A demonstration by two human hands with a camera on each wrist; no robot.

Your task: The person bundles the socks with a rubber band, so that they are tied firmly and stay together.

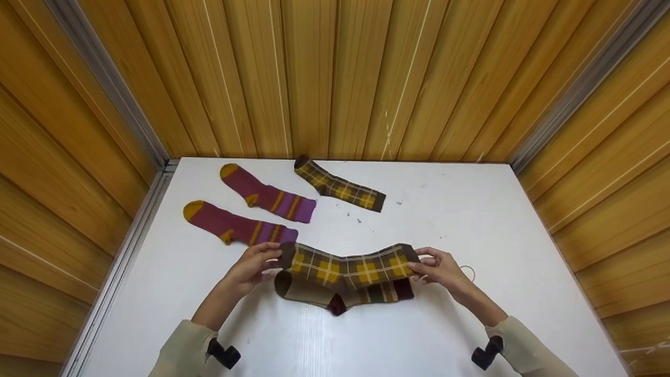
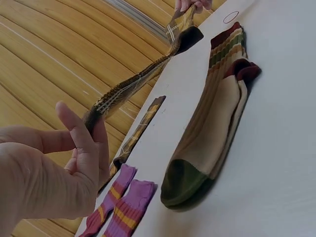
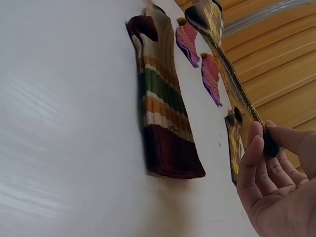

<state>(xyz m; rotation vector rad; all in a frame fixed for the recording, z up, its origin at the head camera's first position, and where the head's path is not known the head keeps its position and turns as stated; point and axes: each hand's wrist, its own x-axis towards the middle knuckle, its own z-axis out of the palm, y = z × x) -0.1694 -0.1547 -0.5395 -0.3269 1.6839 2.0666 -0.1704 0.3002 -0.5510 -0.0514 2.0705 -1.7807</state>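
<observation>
A brown and yellow plaid sock [image 1: 340, 267] is stretched sideways between both hands, lifted above the table. My left hand [image 1: 255, 267] pinches its dark toe end between thumb and fingers. At the other end, my right hand [image 1: 437, 267] pinches the dark brown cuff. In the wrist views the sock appears nearly edge-on, its dark heel [image 2: 190, 39] hanging in the middle. Below it on the white table lie beige socks [image 2: 210, 118], one on top of the other, with green toes, maroon heels and striped maroon cuffs. The plaid sock partly covers them in the head view.
A second plaid sock [image 1: 340, 187] lies near the table's back edge. Two purple and maroon socks with mustard toes, one farther back [image 1: 269, 193] and one nearer [image 1: 238, 222], lie at the left. A thin ring [image 1: 468, 272] is beside the right wrist. Wooden panels [image 1: 335, 78] surround the table.
</observation>
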